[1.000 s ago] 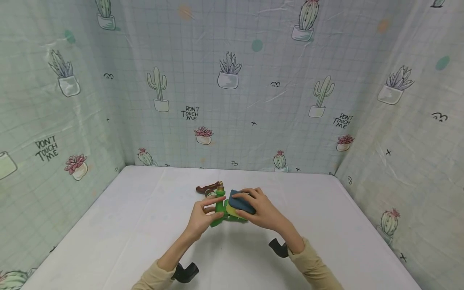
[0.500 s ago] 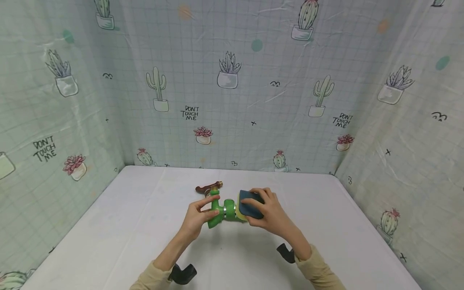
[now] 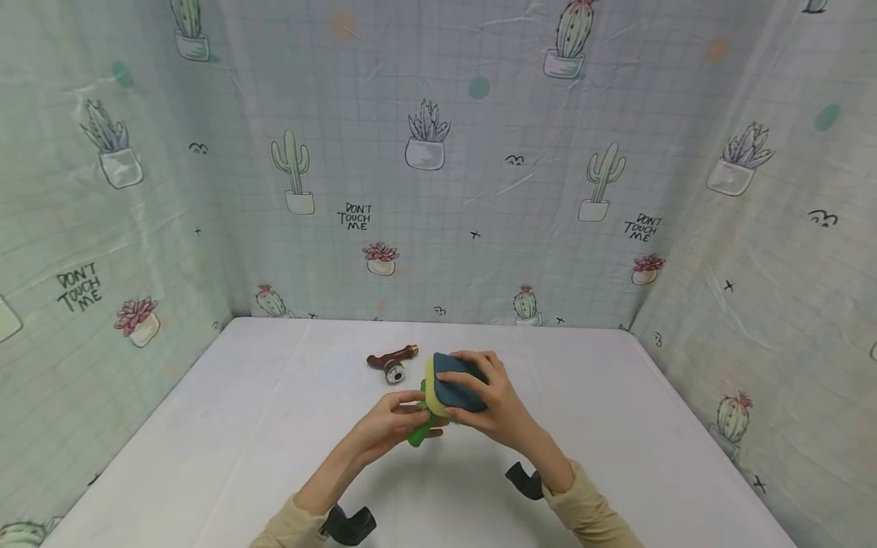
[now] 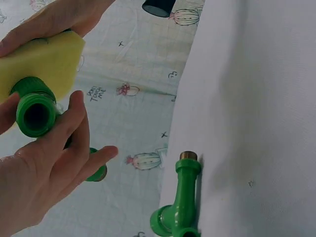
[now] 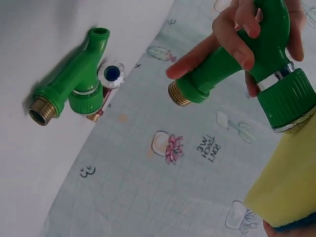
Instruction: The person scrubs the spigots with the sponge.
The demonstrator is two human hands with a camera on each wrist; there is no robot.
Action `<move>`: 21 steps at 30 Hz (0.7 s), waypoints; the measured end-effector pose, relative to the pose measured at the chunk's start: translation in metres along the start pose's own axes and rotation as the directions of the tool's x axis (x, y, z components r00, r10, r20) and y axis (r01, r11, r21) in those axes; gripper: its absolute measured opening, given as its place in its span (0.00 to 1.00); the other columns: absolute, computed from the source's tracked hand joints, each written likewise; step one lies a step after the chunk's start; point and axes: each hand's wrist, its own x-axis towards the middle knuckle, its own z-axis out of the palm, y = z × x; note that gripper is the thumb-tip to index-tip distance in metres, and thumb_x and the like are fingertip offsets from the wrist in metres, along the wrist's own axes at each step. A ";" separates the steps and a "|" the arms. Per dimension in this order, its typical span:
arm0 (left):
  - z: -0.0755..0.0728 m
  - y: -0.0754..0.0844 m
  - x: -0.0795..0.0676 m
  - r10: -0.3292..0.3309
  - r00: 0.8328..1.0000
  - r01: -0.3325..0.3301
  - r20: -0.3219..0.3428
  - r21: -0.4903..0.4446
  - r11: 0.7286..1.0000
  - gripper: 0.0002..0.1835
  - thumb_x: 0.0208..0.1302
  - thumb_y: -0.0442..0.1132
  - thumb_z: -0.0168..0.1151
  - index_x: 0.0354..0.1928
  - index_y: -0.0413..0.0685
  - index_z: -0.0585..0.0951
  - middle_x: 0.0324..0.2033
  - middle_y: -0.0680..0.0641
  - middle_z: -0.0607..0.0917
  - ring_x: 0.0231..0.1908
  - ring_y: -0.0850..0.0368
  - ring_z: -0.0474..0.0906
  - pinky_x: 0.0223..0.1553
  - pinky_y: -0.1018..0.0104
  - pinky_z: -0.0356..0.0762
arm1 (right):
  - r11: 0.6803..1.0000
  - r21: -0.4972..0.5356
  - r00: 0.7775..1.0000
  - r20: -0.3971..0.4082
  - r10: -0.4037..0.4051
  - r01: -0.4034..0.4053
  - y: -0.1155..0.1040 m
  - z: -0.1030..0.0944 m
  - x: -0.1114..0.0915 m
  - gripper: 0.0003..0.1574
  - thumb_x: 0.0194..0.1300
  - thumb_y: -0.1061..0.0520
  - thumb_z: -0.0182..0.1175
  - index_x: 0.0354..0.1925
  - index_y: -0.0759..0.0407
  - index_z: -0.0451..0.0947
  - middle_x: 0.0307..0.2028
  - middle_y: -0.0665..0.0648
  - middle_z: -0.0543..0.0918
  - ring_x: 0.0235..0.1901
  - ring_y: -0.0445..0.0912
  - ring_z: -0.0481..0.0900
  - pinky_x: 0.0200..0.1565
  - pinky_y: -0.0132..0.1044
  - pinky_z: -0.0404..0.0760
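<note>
My left hand (image 3: 387, 428) holds a green faucet (image 5: 274, 42) with a threaded brass inlet, lifted off the table. My right hand (image 3: 495, 399) grips a sponge (image 3: 462, 383), dark blue on one face and yellow on the other. The sponge's yellow side touches the ribbed green cap (image 5: 286, 98) of the faucet. In the head view, the sponge and fingers hide most of the held faucet. Below the hands, a second green faucet (image 5: 74, 81) lies on the table, visible in both wrist views but covered in the head view.
A brown faucet (image 3: 392, 359) with a brass tip and round metal end lies on the white table (image 3: 274, 426) beyond my left hand. Curved black pieces (image 3: 351, 525) sit at both wrists. Cactus-print curtains (image 3: 438, 198) enclose the table's back and sides.
The sponge first slid right along the faucet, then came back left. My left hand has moved right and turned the faucet, uncovering the brown faucet's round end.
</note>
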 end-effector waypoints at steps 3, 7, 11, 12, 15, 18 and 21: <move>0.003 -0.002 -0.003 -0.027 0.998 0.022 0.054 0.079 0.997 0.30 0.59 0.35 0.57 0.62 0.35 0.61 0.47 0.37 0.77 0.47 0.43 0.78 0.49 0.52 0.76 | 1.000 0.015 1.000 0.026 -0.003 0.003 -0.002 0.003 0.001 0.25 0.57 0.39 0.56 0.53 0.43 0.71 0.56 0.58 0.68 0.50 0.48 0.62 0.46 0.46 0.73; 0.007 -0.006 -0.006 -0.049 0.999 0.047 0.012 0.128 0.991 0.28 0.57 0.34 0.59 0.60 0.36 0.65 0.44 0.38 0.79 0.42 0.44 0.80 0.45 0.54 0.79 | 1.000 0.026 0.998 0.060 0.006 -0.007 -0.001 0.006 -0.001 0.24 0.57 0.40 0.57 0.52 0.42 0.72 0.54 0.58 0.70 0.49 0.47 0.64 0.45 0.46 0.73; 0.010 -0.010 -0.008 -0.039 0.997 0.046 -0.064 0.115 0.992 0.26 0.56 0.30 0.58 0.58 0.33 0.66 0.44 0.37 0.78 0.39 0.47 0.82 0.43 0.59 0.80 | 0.997 0.048 0.996 0.077 0.054 -0.057 0.004 0.008 -0.008 0.22 0.56 0.43 0.60 0.50 0.41 0.74 0.52 0.57 0.71 0.48 0.46 0.64 0.42 0.44 0.75; 0.011 -0.011 -0.008 -0.032 0.996 0.041 -0.078 0.120 0.992 0.26 0.56 0.30 0.58 0.58 0.32 0.66 0.44 0.36 0.78 0.39 0.48 0.82 0.43 0.59 0.80 | 0.996 0.058 0.994 0.085 0.069 -0.074 0.006 0.008 -0.010 0.22 0.56 0.44 0.60 0.50 0.41 0.74 0.52 0.56 0.71 0.48 0.46 0.64 0.42 0.43 0.76; 0.013 -0.013 -0.008 -0.017 0.994 0.031 -0.106 0.136 0.990 0.26 0.56 0.30 0.58 0.58 0.31 0.66 0.45 0.35 0.77 0.38 0.49 0.82 0.42 0.59 0.81 | 0.988 0.089 0.987 0.109 0.115 -0.125 0.011 0.008 -0.014 0.22 0.55 0.47 0.62 0.50 0.41 0.74 0.52 0.56 0.71 0.48 0.45 0.64 0.41 0.41 0.78; 0.013 -0.013 -0.009 -0.004 0.992 0.023 -0.126 0.149 0.989 0.26 0.56 0.29 0.58 0.58 0.29 0.66 0.45 0.34 0.77 0.38 0.48 0.82 0.41 0.59 0.81 | 0.987 0.080 0.984 0.119 0.133 -0.143 0.019 0.007 -0.017 0.22 0.55 0.48 0.62 0.50 0.42 0.74 0.51 0.56 0.71 0.48 0.46 0.64 0.40 0.40 0.78; 0.012 -0.013 -0.010 -0.003 0.991 0.024 -0.135 0.152 0.988 0.27 0.56 0.30 0.58 0.58 0.29 0.65 0.46 0.32 0.77 0.39 0.46 0.82 0.41 0.59 0.81 | 0.988 0.038 0.983 0.109 0.145 -0.150 0.026 0.004 -0.016 0.22 0.54 0.50 0.63 0.50 0.42 0.75 0.51 0.58 0.72 0.46 0.47 0.64 0.39 0.40 0.79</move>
